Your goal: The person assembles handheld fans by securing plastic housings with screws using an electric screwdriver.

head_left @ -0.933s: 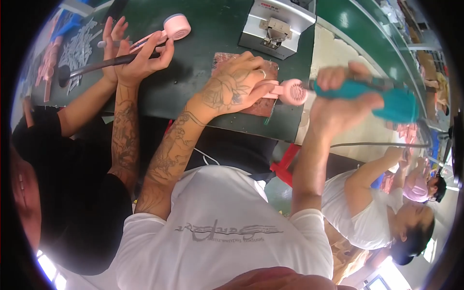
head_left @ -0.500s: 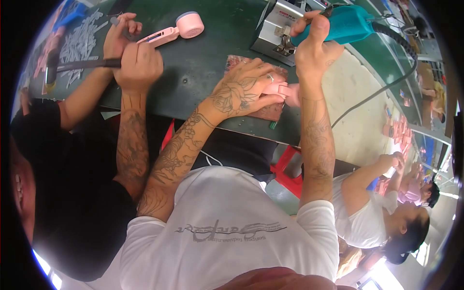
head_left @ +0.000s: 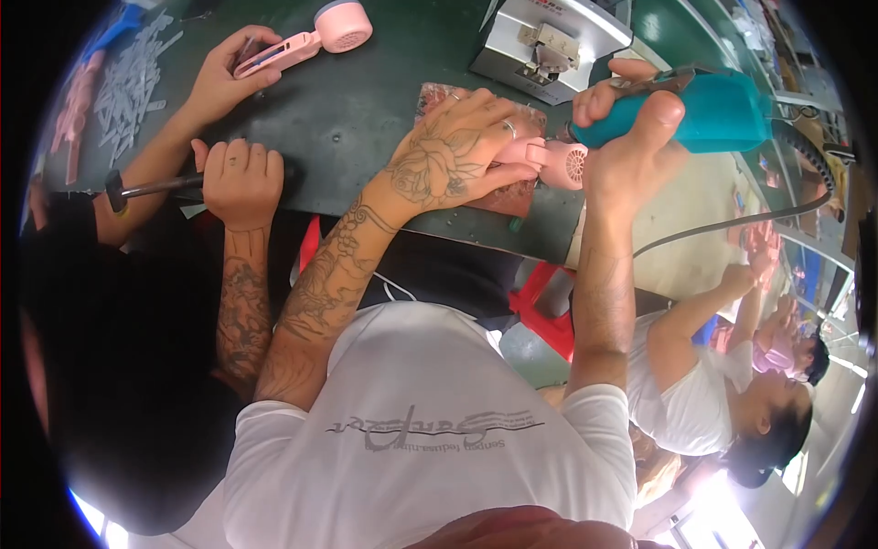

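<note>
My left hand [head_left: 448, 151] presses a pink handheld fan [head_left: 535, 154] down on a worn reddish board [head_left: 498, 201]. Its fingers curl over the handle, and the round grilled head [head_left: 574, 166] sticks out to the right. In my right hand [head_left: 636, 156] is a teal electric screwdriver [head_left: 695, 112], lying nearly level, with a dark cable trailing from its rear. The screwdriver's front end is just above the fan head; whether its bit touches the fan I cannot tell. Behind it stands a silver screw feeder [head_left: 549, 50].
At left a co-worker's hands hold a hammer [head_left: 151, 188] and another pink fan [head_left: 302, 46]. Pale strips [head_left: 137, 87] lie heaped on the green table [head_left: 357, 101] beyond. A grey cable [head_left: 722, 220] crosses at right. Red stool parts [head_left: 544, 306] show below the table edge.
My right hand has brought the screwdriver from the screw feeder down to the fan head. My left hand has barely moved. The co-worker lowered the hammer and now grips the other fan.
</note>
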Demonstrator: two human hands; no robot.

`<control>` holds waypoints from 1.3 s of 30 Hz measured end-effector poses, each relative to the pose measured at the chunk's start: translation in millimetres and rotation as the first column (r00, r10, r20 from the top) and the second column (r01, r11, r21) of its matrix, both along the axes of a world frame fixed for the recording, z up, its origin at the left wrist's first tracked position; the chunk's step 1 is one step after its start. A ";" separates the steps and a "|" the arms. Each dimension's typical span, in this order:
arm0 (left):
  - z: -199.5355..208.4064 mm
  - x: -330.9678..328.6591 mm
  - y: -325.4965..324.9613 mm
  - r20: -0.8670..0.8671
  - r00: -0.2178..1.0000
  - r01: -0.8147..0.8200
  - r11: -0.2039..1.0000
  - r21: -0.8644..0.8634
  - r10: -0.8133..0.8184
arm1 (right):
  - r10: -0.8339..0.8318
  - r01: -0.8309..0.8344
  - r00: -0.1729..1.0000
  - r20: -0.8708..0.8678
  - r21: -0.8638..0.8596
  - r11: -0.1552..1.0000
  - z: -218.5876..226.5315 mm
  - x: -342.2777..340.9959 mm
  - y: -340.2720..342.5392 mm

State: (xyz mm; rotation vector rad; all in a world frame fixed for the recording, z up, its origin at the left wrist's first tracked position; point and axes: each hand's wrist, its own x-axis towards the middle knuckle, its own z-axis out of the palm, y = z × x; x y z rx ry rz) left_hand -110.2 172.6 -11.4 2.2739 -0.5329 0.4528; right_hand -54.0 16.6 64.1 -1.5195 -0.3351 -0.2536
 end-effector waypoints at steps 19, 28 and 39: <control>-2.3 0.7 -1.3 -0.071 0.997 -0.010 0.996 0.084 0.016 | 0.071 -0.071 0.997 0.018 0.021 0.997 -25.8 0.0 -1.6; -6.5 0.5 -0.2 -0.028 0.999 -0.018 0.998 0.055 0.019 | 0.012 -0.016 0.996 -0.085 -0.045 0.999 -8.1 6.1 6.1; 1.3 1.5 1.0 -0.105 0.993 0.063 0.997 0.042 -0.058 | 0.048 -0.086 0.960 0.277 0.127 0.988 -29.4 68.1 29.9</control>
